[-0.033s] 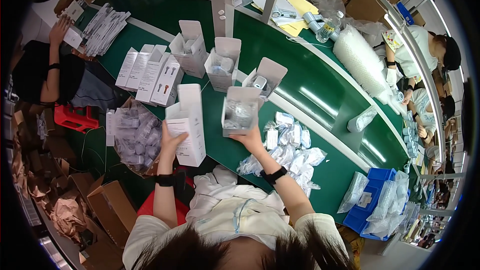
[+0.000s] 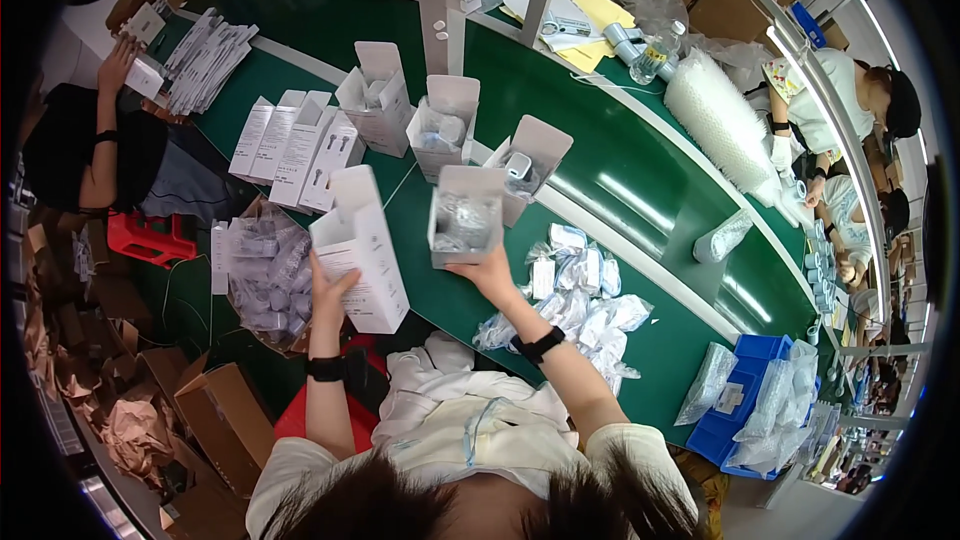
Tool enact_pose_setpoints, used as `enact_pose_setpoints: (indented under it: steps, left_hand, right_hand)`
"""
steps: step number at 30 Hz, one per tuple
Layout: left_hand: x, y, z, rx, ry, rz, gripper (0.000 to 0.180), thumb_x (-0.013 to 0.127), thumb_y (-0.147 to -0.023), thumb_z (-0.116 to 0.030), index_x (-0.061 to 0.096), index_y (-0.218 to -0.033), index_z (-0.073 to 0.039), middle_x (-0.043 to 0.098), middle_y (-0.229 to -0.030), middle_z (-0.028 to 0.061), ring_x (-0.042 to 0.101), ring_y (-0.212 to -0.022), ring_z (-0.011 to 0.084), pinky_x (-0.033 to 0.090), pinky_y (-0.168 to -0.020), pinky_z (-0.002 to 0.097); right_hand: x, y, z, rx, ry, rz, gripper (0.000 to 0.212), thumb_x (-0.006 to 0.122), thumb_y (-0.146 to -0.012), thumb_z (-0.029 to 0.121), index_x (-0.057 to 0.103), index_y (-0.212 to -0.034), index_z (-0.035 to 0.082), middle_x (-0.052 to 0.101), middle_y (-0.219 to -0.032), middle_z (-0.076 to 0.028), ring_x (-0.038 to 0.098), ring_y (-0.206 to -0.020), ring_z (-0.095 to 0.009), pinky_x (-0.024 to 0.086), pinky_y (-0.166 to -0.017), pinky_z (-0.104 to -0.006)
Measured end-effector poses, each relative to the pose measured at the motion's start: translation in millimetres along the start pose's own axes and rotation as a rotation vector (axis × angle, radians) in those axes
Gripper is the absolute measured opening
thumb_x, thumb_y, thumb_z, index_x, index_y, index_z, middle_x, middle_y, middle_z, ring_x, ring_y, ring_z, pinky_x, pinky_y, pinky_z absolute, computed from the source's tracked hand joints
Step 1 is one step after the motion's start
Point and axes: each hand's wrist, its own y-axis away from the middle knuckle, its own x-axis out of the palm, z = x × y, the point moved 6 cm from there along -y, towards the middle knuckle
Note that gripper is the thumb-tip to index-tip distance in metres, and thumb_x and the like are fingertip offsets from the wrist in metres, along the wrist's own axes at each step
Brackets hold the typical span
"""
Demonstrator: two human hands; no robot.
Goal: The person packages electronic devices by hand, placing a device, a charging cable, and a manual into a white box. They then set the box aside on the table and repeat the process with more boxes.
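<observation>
My left hand [image 2: 330, 292] grips a tall white carton [image 2: 376, 275] by its near left side; its top flap stands up and the carton leans left. In my right hand [image 2: 486, 276] is a second white carton [image 2: 466, 176], open and tipped toward me, with clear plastic-wrapped contents [image 2: 467, 223] inside. Both cartons are held apart over the green table. Beyond them stand three more open cartons: a left one [image 2: 376, 123], a middle one [image 2: 441, 157] and a right one [image 2: 543, 140], each with a wrapped item inside. A row of closed printed cartons [image 2: 300, 155] stands to their left.
Small bagged parts [image 2: 590, 300] lie in a heap right of my right forearm. A box of wrapped purple-tinted parts [image 2: 268, 270] sits at the left. Further right are a blue bin [image 2: 737, 405] and a bubble-wrap roll [image 2: 718, 120]. A co-worker's hand [image 2: 120, 60] is at far left.
Both hands have shifted slightly left with their cartons. The carton in my left hand has tilted further left, and the one in my right hand now sits closer to it.
</observation>
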Motion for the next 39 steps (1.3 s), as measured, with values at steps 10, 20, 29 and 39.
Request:
enact_pose_setpoints:
  steps: [10,20,29,39]
  left_hand:
    - [-61.5,62.5,-38.9,0.027,0.136,-0.096,0.063,0.063,-0.067,-0.001,0.036,-0.124,0.001,0.048,-0.116,0.0130,0.046,-0.108,0.0219,0.036,-0.091,0.0336]
    - [91.6,47.6,-55.5,0.365,-0.330,0.558,0.075,0.078,-0.058,-0.008,0.034,-0.119,-0.009,0.038,-0.120,0.0147,0.044,-0.106,0.0243,0.037,-0.089,0.0344]
    - [234.2,45.1,-38.3,0.532,-0.597,0.987,0.071,0.077,-0.059,-0.010,0.036,-0.116,-0.015,0.037,-0.120,0.0146,0.043,-0.109,0.0313,0.041,-0.087,0.0384]
    - [268.5,30.9,-25.9,0.567,-0.672,0.829,0.071,0.076,-0.059,-0.008,0.032,-0.116,-0.015,0.037,-0.120,0.0161,0.042,-0.109,0.0349,0.041,-0.087,0.0400]
  right_hand:
    - [100.9,-88.3,-7.5,-0.079,0.014,-0.152,0.097,0.078,-0.053,0.005,0.020,-0.132,0.007,0.034,-0.127,-0.020,0.037,-0.116,-0.038,0.034,-0.097,-0.0386]
    - [-43.0,33.6,24.0,0.052,-0.074,0.006,0.017,0.053,-0.081,0.002,0.059,-0.095,-0.003,0.064,-0.079,-0.011,0.063,-0.073,-0.017,0.050,-0.068,-0.0248]
    - [-423.9,59.8,-97.2,0.355,0.284,-1.102,0.029,0.050,-0.087,0.016,0.052,-0.114,0.009,0.057,-0.089,-0.006,0.051,-0.072,-0.011,0.048,-0.061,-0.0241]
    - [-495.5,-28.8,-203.3,0.652,0.373,-1.035,0.074,0.072,-0.064,0.019,0.033,-0.127,0.005,0.049,-0.115,-0.019,0.052,-0.100,-0.029,0.044,-0.083,-0.0377]
